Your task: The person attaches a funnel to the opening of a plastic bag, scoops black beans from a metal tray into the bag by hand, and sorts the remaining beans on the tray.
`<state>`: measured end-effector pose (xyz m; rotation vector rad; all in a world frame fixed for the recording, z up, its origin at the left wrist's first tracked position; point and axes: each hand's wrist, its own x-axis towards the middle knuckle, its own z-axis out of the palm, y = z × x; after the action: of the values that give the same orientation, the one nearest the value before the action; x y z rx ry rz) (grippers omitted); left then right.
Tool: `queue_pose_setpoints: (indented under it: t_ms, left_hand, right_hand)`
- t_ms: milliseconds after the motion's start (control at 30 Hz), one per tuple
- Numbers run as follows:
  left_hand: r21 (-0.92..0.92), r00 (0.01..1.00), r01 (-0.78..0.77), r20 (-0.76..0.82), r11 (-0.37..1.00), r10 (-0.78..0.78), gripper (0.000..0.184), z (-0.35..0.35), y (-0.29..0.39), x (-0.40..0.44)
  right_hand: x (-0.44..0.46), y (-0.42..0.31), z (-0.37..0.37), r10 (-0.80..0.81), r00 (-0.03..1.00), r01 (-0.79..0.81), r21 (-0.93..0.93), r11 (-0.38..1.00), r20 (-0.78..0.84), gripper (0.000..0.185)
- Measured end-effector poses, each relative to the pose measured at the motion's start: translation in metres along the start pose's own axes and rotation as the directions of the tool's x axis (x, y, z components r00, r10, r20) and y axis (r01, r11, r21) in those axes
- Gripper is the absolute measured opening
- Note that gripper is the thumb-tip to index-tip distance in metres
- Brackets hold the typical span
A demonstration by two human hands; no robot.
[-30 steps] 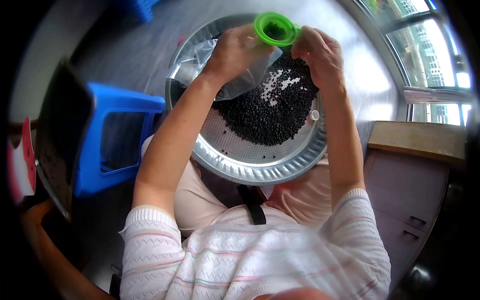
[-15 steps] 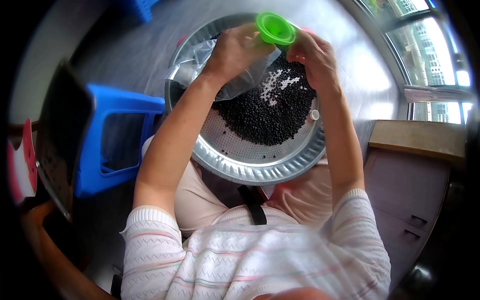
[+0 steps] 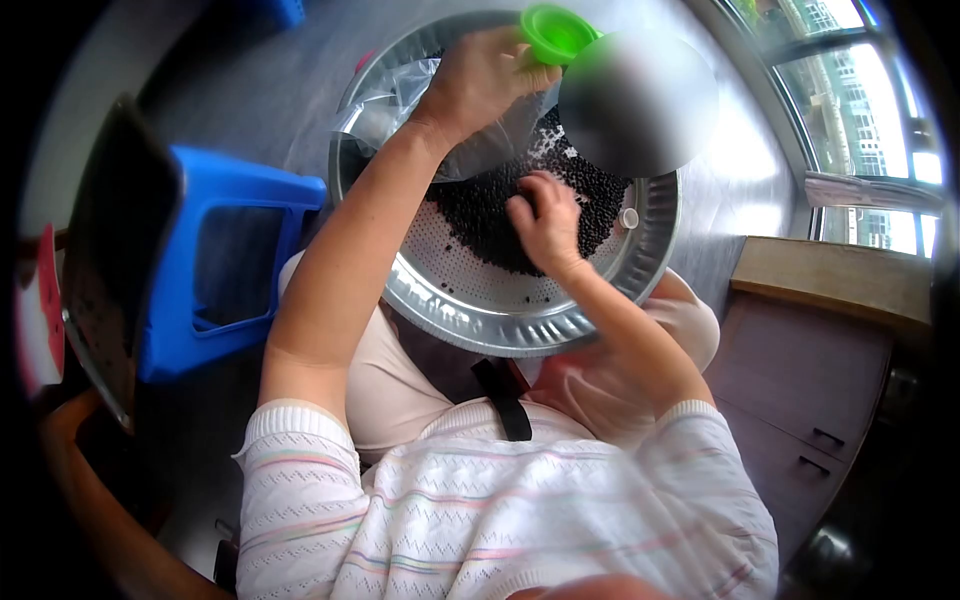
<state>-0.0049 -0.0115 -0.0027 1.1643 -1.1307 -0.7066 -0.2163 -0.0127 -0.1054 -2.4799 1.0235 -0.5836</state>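
My left hand (image 3: 475, 85) is closed around a green funnel (image 3: 557, 35) above the far part of a round metal tray (image 3: 480, 325). A clear plastic bag (image 3: 490, 150) hangs below that hand, under the funnel. My right hand (image 3: 550, 225) is down in the tray, its thumb and fingers apart and bent into a heap of small black beans (image 3: 480, 225). Its fingertips touch the heap, and whether any beans are between them is hidden. A small white cap (image 3: 628, 218) lies at the right inside edge of the tray.
A blue plastic stool (image 3: 165, 270) stands to the left, beside a dark chair-like panel (image 3: 125, 260). At the right are a low cabinet (image 3: 800, 370) and a window (image 3: 850, 110). A round grey blur (image 3: 640, 105) covers the tray's far right part.
My right hand has left the funnel and come down toward me into the black beans. My left hand still holds the funnel, which has shifted slightly up. The grey blur has appeared.
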Motion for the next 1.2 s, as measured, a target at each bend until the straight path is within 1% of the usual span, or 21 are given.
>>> queue_pose_setpoints:
  t_ms: [33, 100, 200, 233, 300, 333, 367, 433, 467, 500, 567, 667, 767, 833, 867, 900, 967, 1033, 1067, 1167, 1200]
  left_hand:
    - [0.0, 1.0, 0.0, -0.001, 1.0, 0.0, 0.025, 0.0, 0.002, -0.001]
    - [0.001, 1.0, 0.002, -0.004, 1.0, -0.002, 0.025, 0.001, 0.005, -0.002]
    - [-0.022, 0.999, -0.032, -0.005, 0.999, 0.032, 0.026, 0.0, 0.002, -0.002]
    - [-0.051, 0.999, -0.037, 0.006, 0.998, 0.037, 0.026, 0.0, 0.001, -0.002]
    - [-0.11, 0.999, -0.046, 0.024, 0.993, 0.049, 0.025, -0.001, 0.0, -0.002]
    - [-0.104, 0.999, -0.04, 0.027, 0.994, 0.043, 0.026, -0.001, 0.0, -0.002]
    - [-0.098, 0.999, -0.034, 0.028, 0.995, 0.037, 0.026, -0.002, 0.0, -0.002]
    - [-0.113, 0.999, -0.025, 0.032, 0.993, 0.029, 0.026, -0.003, 0.0, -0.002]
    - [-0.134, 0.999, -0.021, 0.036, 0.991, 0.026, 0.026, -0.003, 0.0, -0.001]
    - [-0.154, 0.999, -0.017, 0.041, 0.988, 0.023, 0.026, -0.002, 0.0, -0.001]
    - [-0.104, 1.0, 0.003, 0.02, 0.995, -0.001, 0.025, -0.002, 0.002, -0.002]
    - [-0.071, 1.0, -0.002, 0.022, 0.997, 0.004, 0.025, -0.002, 0.002, -0.001]
    - [-0.103, 0.999, -0.026, 0.034, 0.994, 0.029, 0.026, -0.002, -0.001, 0.0]
    - [-0.126, 0.998, -0.052, 0.038, 0.991, 0.057, 0.027, -0.001, -0.004, 0.0]
    - [-0.129, 0.996, -0.07, 0.039, 0.989, 0.076, 0.028, -0.001, -0.005, 0.0]
    - [-0.133, 0.995, -0.089, 0.041, 0.987, 0.095, 0.029, -0.001, -0.006, 0.001]
    - [-0.133, 0.994, -0.091, 0.042, 0.987, 0.097, 0.03, 0.0, -0.003, 0.001]
    - [-0.124, 0.997, -0.057, 0.049, 0.991, 0.063, 0.032, 0.0, 0.001, -0.001]
    - [-0.114, 0.998, -0.021, 0.055, 0.993, 0.028, 0.033, 0.0, 0.003, -0.002]
    - [-0.141, 0.999, 0.019, 0.051, 0.99, -0.012, 0.034, 0.001, 0.004, -0.001]
    - [-0.159, 0.999, 0.023, 0.044, 0.987, -0.016, 0.034, 0.001, 0.004, -0.002]
  right_hand:
    - [-0.007, -0.014, 0.003, -0.111, 0.993, 0.112, -0.057, 0.992, 0.034, 0.038]
    - [-0.01, -0.028, 0.004, -0.321, 0.945, 0.326, -0.185, 0.927, 0.056, 0.032]
    - [-0.001, -0.016, 0.009, -0.34, 0.908, 0.382, -0.149, 0.912, 0.246, 0.028]
    - [0.004, -0.01, 0.008, -0.355, 0.901, 0.41, -0.221, 0.885, 0.251, 0.024]
    - [0.013, -0.003, 0.004, -0.24, 0.925, 0.313, -0.235, 0.92, 0.295, 0.021]
    - [0.017, 0.004, 0.004, -0.28, 0.939, 0.323, -0.226, 0.919, 0.2, 0.021]
    - [0.018, 0.012, 0.004, -0.212, 0.96, 0.241, -0.153, 0.959, 0.181, 0.021]
    - [0.022, 0.015, -0.002, 0.035, 0.992, -0.05, 0.121, 0.991, 0.123, 0.022]
    - [0.024, 0.019, -0.008, 0.265, 0.934, -0.341, 0.375, 0.862, 0.239, 0.023]
    - [0.031, 0.012, -0.022, 0.429, 0.808, -0.59, 0.551, 0.59, 0.405, 0.024]
    - [0.043, 0.003, -0.052, 0.451, 0.693, -0.701, 0.673, 0.237, 0.563, 0.023]
    - [0.059, -0.003, -0.081, 0.362, 0.798, -0.491, 0.868, -0.073, 0.482, 0.027]
    - [0.09, -0.014, -0.112, 0.189, 0.912, -0.325, 0.922, -0.209, 0.364, 0.025]
    - [0.115, -0.031, -0.131, 0.112, 0.95, -0.25, 0.923, -0.292, 0.293, 0.025]
    - [0.128, -0.041, -0.139, 0.08, 0.967, -0.212, 0.934, -0.286, 0.244, 0.025]
    - [0.14, -0.041, -0.146, -0.092, 0.97, -0.242, 0.9, -0.363, 0.224, 0.025]
    - [0.166, -0.057, -0.154, -0.064, 0.986, -0.163, 0.952, -0.258, 0.151, 0.026]
    - [0.177, -0.081, -0.142, 0.028, 0.997, -0.058, 0.966, -0.254, 0.068, 0.026]
    - [0.18, -0.092, -0.136, 0.126, 0.992, -0.008, 0.988, -0.157, 0.028, 0.023]
    - [0.18, -0.101, -0.132, 0.139, 0.981, 0.123, 0.986, 0.113, -0.138, 0.027]
    - [0.18, -0.102, -0.132, 0.157, 0.976, 0.12, 0.975, 0.185, -0.149, 0.027]
